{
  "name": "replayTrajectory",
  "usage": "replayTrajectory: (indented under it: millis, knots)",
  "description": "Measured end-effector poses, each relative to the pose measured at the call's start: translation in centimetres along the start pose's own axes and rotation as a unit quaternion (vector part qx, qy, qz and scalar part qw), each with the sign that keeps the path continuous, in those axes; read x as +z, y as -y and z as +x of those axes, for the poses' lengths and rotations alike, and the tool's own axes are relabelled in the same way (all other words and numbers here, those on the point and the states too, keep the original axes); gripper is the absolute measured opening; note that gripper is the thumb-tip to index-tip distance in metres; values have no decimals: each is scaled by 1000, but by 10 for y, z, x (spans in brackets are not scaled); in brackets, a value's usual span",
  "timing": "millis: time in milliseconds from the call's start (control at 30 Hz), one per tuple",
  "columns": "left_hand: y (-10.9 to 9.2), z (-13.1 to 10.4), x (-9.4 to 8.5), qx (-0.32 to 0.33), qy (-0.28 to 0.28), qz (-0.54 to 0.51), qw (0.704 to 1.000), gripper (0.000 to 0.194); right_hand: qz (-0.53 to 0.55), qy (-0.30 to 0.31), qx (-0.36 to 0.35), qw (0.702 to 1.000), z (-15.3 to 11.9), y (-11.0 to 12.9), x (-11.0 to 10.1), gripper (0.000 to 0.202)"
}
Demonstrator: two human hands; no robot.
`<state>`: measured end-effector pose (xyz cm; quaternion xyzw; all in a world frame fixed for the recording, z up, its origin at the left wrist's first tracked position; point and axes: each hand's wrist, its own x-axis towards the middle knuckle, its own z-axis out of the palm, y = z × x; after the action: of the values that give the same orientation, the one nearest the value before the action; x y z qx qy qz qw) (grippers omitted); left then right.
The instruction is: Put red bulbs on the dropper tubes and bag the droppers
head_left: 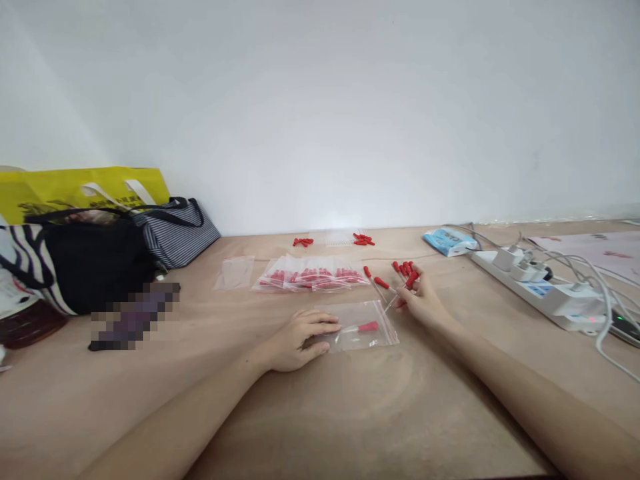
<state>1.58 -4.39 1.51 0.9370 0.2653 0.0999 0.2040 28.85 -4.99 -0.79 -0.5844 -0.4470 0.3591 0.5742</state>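
Note:
A clear zip bag (350, 340) lies flat in front of me with one red-bulbed dropper (369, 326) inside. My left hand (300, 339) rests on the bag's left end, its fingers a little apart and nothing gripped. To the right of the bag, my right hand (419, 299) pinches a red-bulbed dropper (411, 279), whose thin clear stem points down-left toward the bag's right edge. Several more red bulbs (399, 267) lie beside those fingers, and another dropper (381, 283) is just left of them.
Filled bags (310, 277) overlap behind, beside flat bags (236, 272). Small red bulbs (303, 242) lie near the wall. On the right are a blue packet (450, 241) and a power strip (535, 290) with cables; on the left, a striped bag (175, 233) and a black bag (100, 267).

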Motion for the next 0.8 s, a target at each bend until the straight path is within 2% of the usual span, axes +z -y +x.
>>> replayTrajectory:
  millis: [100,267,367,500,600,667,733,800]
  knots:
    - [-2,0,-1,-9,2,2,1000,37,80,-12,48,996,-5,-4,5,51]
    - [-5,-1,-1,-40,-10,3,999,46,188,46,95,976,-11,-7,10,21]
    - [-4,-2,0,-49,-12,4,999,51,163,92,92,978,-15,-6,11,20]
    - [-3,-2,1,-39,-20,-2,999,51,47,164,66,983,-17,-6,8,26]
    - [-3,-2,1,-36,-22,-6,999,51,-12,228,17,973,-15,-7,6,25]
    - [-2,-2,1,-32,-24,-9,999,50,-81,257,-66,961,-13,-7,7,19]
    - [-2,-1,1,-25,-29,-11,999,50,-160,254,-154,941,-11,-8,8,18]
    - [-1,-1,2,-24,-31,-11,999,49,-214,250,-201,923,-11,-8,9,20]
